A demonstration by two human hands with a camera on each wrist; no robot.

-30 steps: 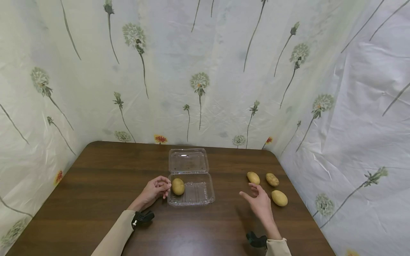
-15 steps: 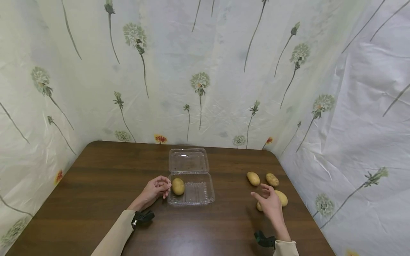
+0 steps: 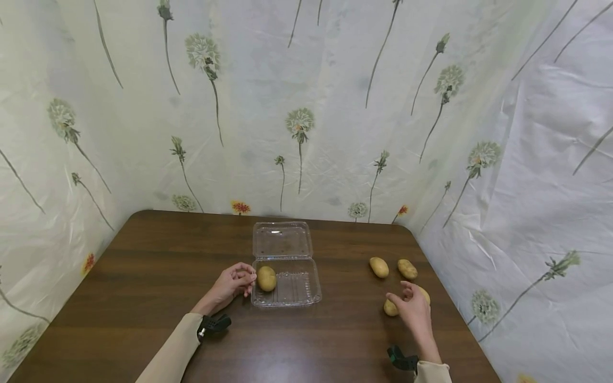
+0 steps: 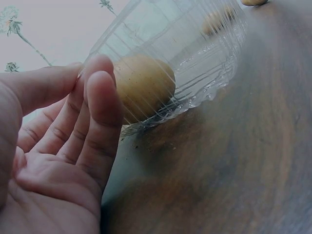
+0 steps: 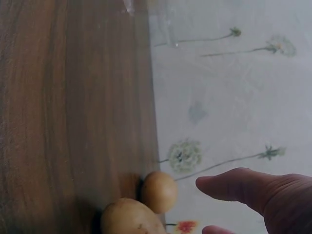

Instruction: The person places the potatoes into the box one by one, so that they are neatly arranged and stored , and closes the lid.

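A clear plastic clamshell container [image 3: 299,282] lies with its lid [image 3: 281,240] folded back, and one potato [image 3: 266,279] sits at the left of its base. My left hand [image 3: 232,284] pinches the container's left rim between thumb and fingers, also seen close up in the left wrist view. My right hand [image 3: 415,308] hovers over the potatoes at the right, thumb and fingers apart, holding nothing. Below it are a near potato [image 3: 390,308] and another potato [image 3: 425,293], both partly hidden by the hand. Beyond lie a smooth potato [image 3: 379,267] and a spotted potato [image 3: 407,269].
The brown wooden table [image 3: 191,250] has its back edge against a flower-printed curtain [image 3: 335,159], which also hangs along both sides. Bare table top lies between the container and the potatoes at the right.
My right hand has moved to the right and slightly toward me, uncovering the near potato that it hid before. The left hand, the container and the potatoes have stayed put.
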